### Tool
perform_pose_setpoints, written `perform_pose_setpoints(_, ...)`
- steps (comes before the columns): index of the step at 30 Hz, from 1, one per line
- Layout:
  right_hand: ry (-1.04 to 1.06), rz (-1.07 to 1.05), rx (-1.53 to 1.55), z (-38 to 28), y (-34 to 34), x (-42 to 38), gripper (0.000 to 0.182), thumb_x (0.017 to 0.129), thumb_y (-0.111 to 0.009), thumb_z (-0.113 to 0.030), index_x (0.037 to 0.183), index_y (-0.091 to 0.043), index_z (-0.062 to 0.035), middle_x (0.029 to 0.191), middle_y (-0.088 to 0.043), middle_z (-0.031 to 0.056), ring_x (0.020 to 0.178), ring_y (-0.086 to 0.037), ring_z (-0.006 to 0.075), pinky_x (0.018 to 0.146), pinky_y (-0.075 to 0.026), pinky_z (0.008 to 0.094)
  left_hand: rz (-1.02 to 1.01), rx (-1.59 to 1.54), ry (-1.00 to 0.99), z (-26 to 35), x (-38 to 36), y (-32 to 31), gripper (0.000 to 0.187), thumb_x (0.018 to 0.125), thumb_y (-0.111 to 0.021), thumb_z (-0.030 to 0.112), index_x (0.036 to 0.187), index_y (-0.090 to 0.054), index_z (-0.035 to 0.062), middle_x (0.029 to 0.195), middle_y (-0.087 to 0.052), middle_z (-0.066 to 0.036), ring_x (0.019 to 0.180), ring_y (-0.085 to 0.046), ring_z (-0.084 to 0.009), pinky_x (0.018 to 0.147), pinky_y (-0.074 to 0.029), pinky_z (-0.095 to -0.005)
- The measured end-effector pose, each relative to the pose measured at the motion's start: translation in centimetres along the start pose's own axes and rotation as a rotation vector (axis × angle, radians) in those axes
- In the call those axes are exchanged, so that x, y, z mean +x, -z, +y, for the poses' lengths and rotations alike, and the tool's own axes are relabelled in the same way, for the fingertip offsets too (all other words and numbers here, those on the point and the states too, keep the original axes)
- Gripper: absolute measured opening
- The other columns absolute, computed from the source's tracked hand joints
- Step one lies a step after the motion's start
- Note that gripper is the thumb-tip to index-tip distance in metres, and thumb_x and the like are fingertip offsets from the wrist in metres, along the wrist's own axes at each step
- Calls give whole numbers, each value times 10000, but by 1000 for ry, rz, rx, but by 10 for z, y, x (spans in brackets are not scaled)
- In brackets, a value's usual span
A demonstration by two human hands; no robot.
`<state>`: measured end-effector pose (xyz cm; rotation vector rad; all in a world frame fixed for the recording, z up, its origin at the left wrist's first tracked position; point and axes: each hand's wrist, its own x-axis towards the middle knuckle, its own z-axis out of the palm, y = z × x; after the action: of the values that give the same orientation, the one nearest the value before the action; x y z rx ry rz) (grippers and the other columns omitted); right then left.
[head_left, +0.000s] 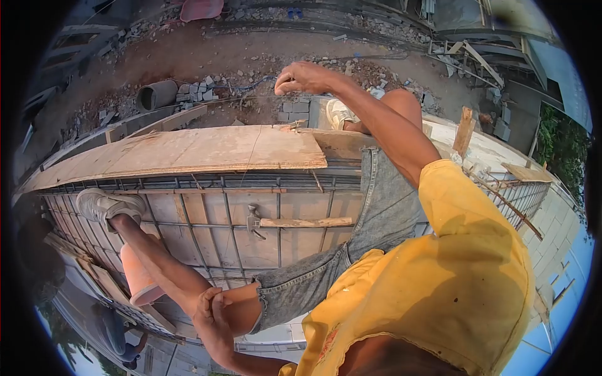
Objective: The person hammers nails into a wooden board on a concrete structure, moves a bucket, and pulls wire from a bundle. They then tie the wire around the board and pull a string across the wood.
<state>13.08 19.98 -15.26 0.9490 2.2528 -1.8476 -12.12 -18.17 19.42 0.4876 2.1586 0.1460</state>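
Note:
My right hand (301, 78) is raised beyond the edge of a plywood board (213, 147), its fingers curled inward. A thin line passes close to that hand, but I cannot make out whether it is held. On my bent left leg (169, 269), just below the knee, rests my left hand (213, 306) with curled fingers; anything inside them is hidden. A claw hammer (307, 222) with a rough wooden handle lies on the steel rebar grid (279, 241) between my legs. My left shoe (106, 207) stands by the grid, near the board.
An orange plastic bucket (141, 276) stands beside my left leg. Another person (116, 332) is at lower left. A wooden stake (464, 131) rises beyond my right arm. Down below lie a concrete pipe (157, 96), grey blocks (293, 111), rubble and a pink tub (202, 9).

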Motion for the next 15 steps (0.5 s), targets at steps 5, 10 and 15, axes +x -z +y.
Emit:
perform_pose_setpoints(5, 193, -203, 231, -72, -37, 3, 419, 921, -700, -465, 1100, -768, -93, 1065, -726, 77, 1026, -669, 245, 878, -530, 432, 207, 137, -302, 33, -13, -5, 396, 956, -687, 189, 1302, -590, 22, 1332, -619, -118, 1266, -544, -300, 1021, -459, -408)
perform_pose_setpoints(10, 282, -187, 222, -108, -34, -4, 388, 928, -694, -455, 1095, -767, -113, 1027, -731, 49, 992, -670, 217, 865, -530, 409, 274, -240, -243, 95, 41, -51, 462, 1047, -563, 248, 1456, -490, 45, 1195, -661, -120, 927, -631, -184, 767, -495, -278)
perform_pose_setpoints(15, 67, 102, 87, -40, -26, 25, 319, 933, -717, -380, 1109, -757, -116, 900, -730, 53, 869, -676, 178, 770, -535, 385, 222, -441, -252, 89, 57, -73, 401, 1096, -479, 257, 1408, -536, 11, 658, -455, 29, 605, -372, -28, 547, -292, -199)
